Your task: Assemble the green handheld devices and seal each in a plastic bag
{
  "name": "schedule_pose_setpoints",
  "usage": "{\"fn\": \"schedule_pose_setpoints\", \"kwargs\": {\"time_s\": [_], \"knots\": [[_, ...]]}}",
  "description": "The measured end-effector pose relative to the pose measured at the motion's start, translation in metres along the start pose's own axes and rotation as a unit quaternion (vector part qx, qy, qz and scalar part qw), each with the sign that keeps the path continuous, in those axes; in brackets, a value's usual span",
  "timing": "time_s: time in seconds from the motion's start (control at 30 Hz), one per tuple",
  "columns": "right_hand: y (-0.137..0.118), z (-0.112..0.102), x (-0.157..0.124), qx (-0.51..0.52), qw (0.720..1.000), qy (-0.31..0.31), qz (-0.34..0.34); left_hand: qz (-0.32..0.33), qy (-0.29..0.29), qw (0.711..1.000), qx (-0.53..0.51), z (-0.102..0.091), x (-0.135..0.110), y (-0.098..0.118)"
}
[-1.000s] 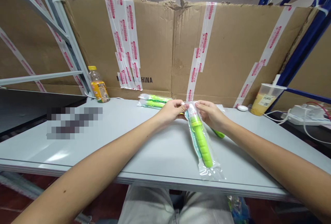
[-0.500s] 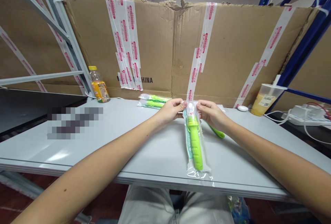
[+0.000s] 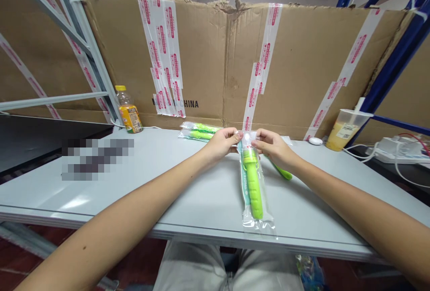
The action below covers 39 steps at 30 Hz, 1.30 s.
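My left hand and my right hand pinch the top end of a clear plastic bag from either side. The bag lies nearly straight towards me on the table, with its lower end close to the front edge. Inside are a lime-green ribbed handle and a teal card. Just past my right hand, a green bagged item lies partly hidden. Two more bagged green items lie together beyond my left hand.
The pale grey table has a blurred patch at the left. Along its back stand a juice bottle, a plastic cup of yellow drink and a white computer mouse. A taped cardboard sheet rises behind, between metal shelf uprights; a power strip sits at the right.
The bag has swung from leaning towards the lower right to nearly straight, its top still held between both hands. My right hand has moved slightly closer to my left.
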State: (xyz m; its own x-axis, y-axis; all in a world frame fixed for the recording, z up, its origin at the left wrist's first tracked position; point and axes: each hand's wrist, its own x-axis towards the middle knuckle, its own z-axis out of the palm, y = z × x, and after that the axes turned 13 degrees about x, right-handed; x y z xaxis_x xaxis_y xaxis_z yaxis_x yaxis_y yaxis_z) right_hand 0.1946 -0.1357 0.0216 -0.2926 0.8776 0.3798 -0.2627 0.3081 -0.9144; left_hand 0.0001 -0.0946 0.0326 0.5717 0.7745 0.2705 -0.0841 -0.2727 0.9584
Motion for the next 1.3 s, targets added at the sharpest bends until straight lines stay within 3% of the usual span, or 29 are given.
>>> {"fn": "schedule_pose_setpoints", "kwargs": {"time_s": [0.27,0.67,0.97,1.17,1.3], "knots": [[-0.0017,0.0015,0.0011,0.048,0.998,-0.013,0.038,0.007,-0.011,0.999,0.031,0.0014,-0.0005,-0.0016],[-0.0036,0.002,0.0034,0.083,0.995,0.053,0.016,0.023,-0.015,0.999,0.019,0.0015,-0.0002,0.003],[-0.001,0.0012,0.0043,0.061,0.997,0.035,-0.018,0.026,-0.029,0.999,0.017,0.0008,0.0012,0.0023],[-0.0019,0.0021,0.0028,0.095,0.995,0.004,0.028,0.016,-0.031,0.999,0.003,0.0007,-0.002,0.0059],[-0.0017,0.0039,0.0023,0.11,0.993,0.019,0.048,0.006,-0.017,1.0,0.002,0.0005,-0.0026,0.0076]]}}
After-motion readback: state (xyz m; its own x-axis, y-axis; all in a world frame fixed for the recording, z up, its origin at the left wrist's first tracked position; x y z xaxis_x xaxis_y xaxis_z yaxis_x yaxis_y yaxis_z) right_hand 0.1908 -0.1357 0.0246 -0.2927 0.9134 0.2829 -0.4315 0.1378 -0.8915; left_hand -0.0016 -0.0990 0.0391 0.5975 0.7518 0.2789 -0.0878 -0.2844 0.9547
